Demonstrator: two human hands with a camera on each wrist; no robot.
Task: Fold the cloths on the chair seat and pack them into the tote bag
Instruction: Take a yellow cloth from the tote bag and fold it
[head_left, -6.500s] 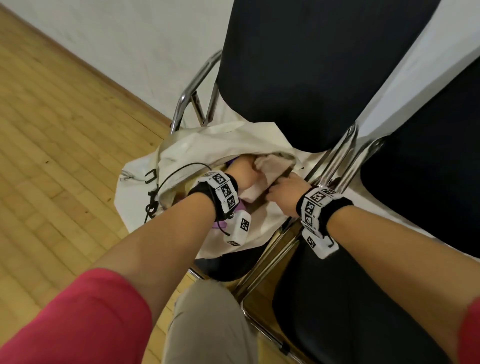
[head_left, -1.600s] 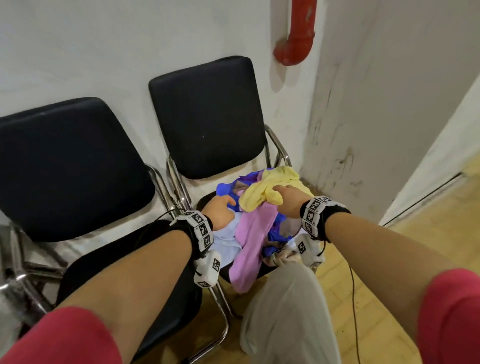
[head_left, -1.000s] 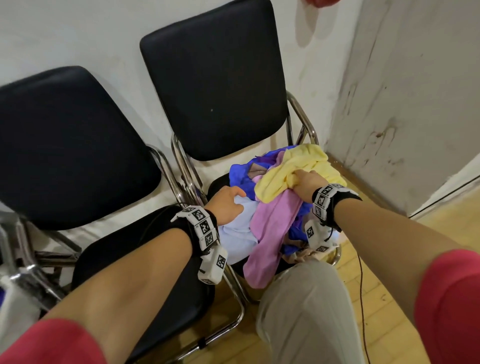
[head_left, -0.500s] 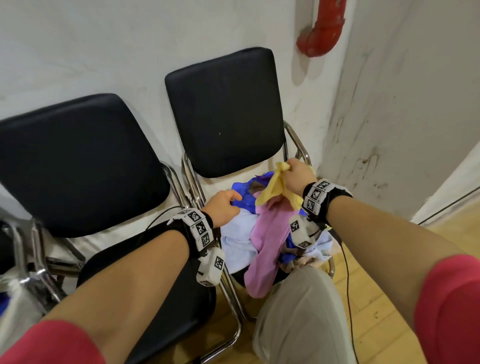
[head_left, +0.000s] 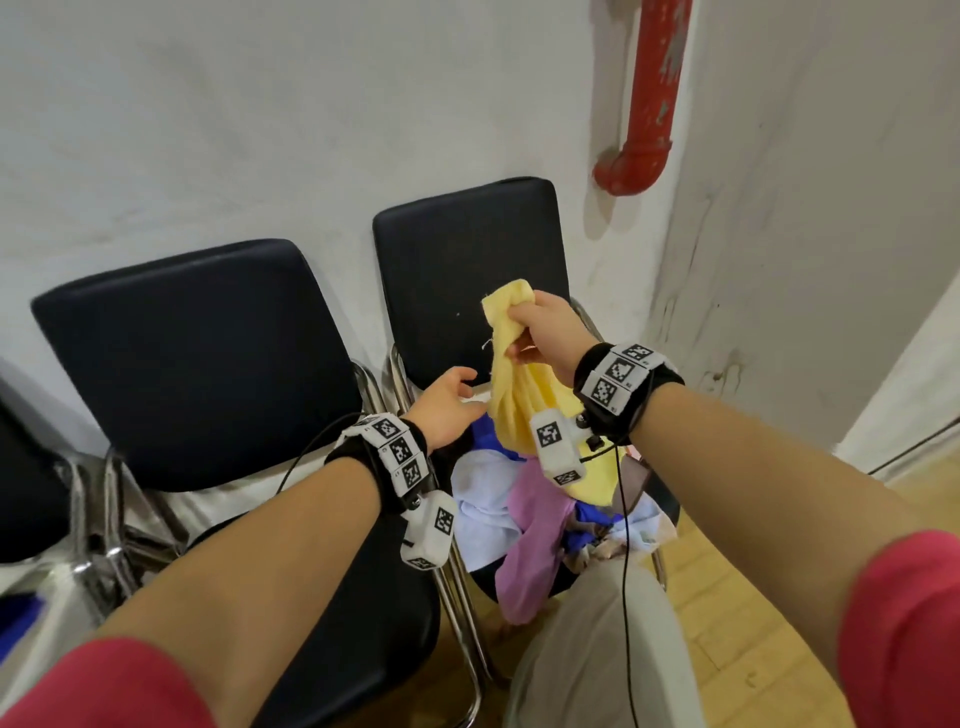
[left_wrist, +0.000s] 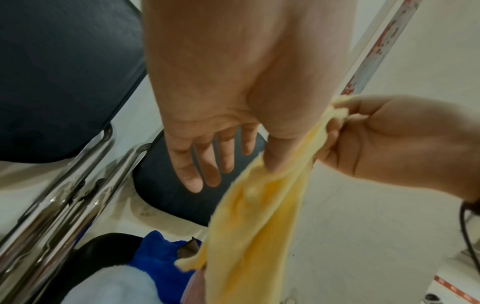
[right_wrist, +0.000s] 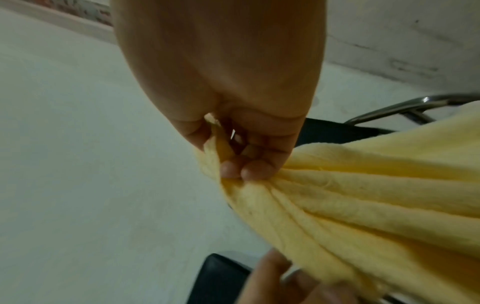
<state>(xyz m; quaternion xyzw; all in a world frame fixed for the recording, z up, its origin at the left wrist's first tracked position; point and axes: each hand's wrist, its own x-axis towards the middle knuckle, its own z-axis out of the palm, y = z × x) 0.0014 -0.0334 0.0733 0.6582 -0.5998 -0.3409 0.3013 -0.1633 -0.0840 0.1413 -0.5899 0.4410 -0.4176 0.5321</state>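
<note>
My right hand (head_left: 527, 332) grips the bunched top of a yellow cloth (head_left: 511, 400) and holds it up in front of the right chair's backrest (head_left: 467, 270); the cloth's lower part hangs down to the pile. In the right wrist view the curled fingers (right_wrist: 246, 168) pinch the gathered folds of the yellow cloth (right_wrist: 363, 195). My left hand (head_left: 447, 402) is open just left of the cloth, fingers (left_wrist: 202, 168) straight, thumb against the yellow cloth (left_wrist: 254, 236). Light blue (head_left: 483, 512), pink (head_left: 527, 551) and dark blue (left_wrist: 161, 259) cloths lie heaped on the seat.
A second black chair (head_left: 197, 358) stands to the left, its chrome frame (left_wrist: 64, 195) touching the right chair's frame. A pale fabric shape (head_left: 36, 623) shows at the lower left edge. My knee (head_left: 597, 649) is against the seat front. A red pipe (head_left: 649, 104) runs down the wall.
My right hand has lifted the yellow cloth up off the pile. My left hand has come off the light blue cloth and risen towards the hanging cloth. Earlier, both hands were in the tote bag.
</note>
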